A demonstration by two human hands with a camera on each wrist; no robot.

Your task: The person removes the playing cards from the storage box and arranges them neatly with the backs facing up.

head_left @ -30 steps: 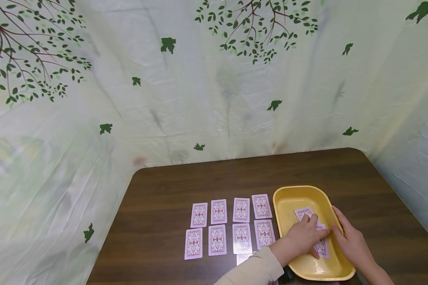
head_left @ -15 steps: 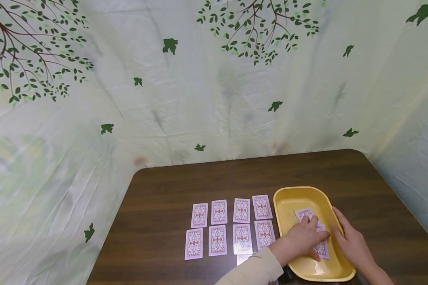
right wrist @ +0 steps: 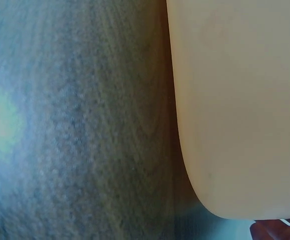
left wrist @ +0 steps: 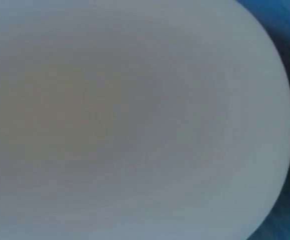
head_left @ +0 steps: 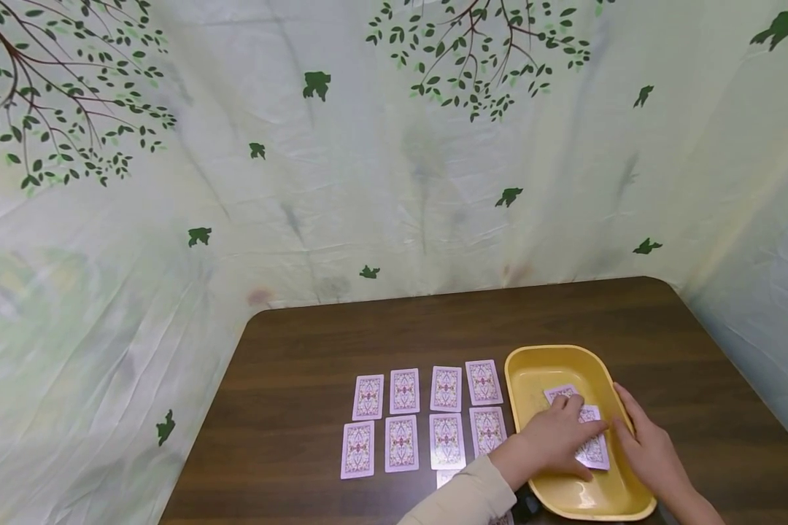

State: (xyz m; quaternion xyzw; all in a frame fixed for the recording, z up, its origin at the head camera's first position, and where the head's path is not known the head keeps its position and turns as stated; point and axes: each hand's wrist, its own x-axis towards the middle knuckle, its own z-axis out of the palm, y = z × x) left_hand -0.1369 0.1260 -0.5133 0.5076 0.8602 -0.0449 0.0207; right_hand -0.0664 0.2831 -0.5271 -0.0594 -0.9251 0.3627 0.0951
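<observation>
A yellow tray (head_left: pixel 551 353) stands at the right of the table with playing cards in it, their patterned backs up. My left hand (head_left: pixel 554 441) reaches into it from a beige sleeve and pinches a playing card (head_left: pixel 593 453) between thumb and finger. Partly covered by that hand, another card (head_left: pixel 557 391) lies farther back in the tray. My right hand (head_left: pixel 653 445) holds the tray's right rim, thumb on the inner side. In the right wrist view the tray (right wrist: pixel 239 110) fills the right side, fingertips (right wrist: pixel 274 230) at its corner.
Left of the tray, several face-down cards (head_left: pixel 401 443) lie in rows on the dark wooden table (head_left: pixel 289 364); one nearer card (head_left: pixel 445 477) is partly under the sleeve. Behind hangs a leaf-printed curtain (head_left: pixel 400 182). The left wrist view shows only a blurred pale shape.
The card at my left hand has shifted slightly up and turned, showing brighter. My left hand has moved very little, and my right hand stays at the rim.
</observation>
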